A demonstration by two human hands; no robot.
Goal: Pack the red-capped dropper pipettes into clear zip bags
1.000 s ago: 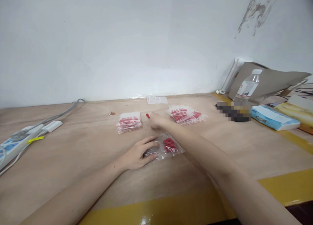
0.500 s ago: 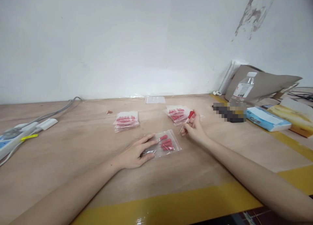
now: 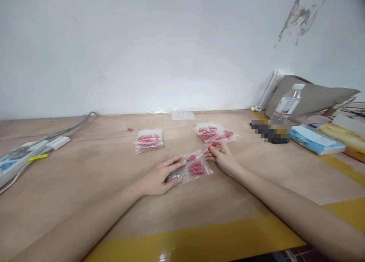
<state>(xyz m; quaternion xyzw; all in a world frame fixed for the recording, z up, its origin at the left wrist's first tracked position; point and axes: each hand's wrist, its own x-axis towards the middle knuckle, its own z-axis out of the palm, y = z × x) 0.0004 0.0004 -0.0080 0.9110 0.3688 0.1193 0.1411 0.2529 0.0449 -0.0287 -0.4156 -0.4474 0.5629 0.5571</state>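
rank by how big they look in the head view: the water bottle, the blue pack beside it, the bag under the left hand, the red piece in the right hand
1. Blue pack
2. Bag under the left hand, about level with the water bottle; the bottle stands farther off and its base is blurred out, so I won't split them.
3. Red piece in the right hand, clearly smallest.

Clear bag (image 3: 190, 169) showing red pieces inside; red-tipped piece (image 3: 211, 145) showing at right hand (image 3: 224, 158). Table (image 3: 94, 178) showing pale wood, yellow tape edging (glossy). Wall (image 3: 142, 45) reading white, one peeling patch. Blue-and-white tissue pack (image 3: 316, 139); yellow tag (image 3: 38, 157) on white power strip (image 3: 17, 163).
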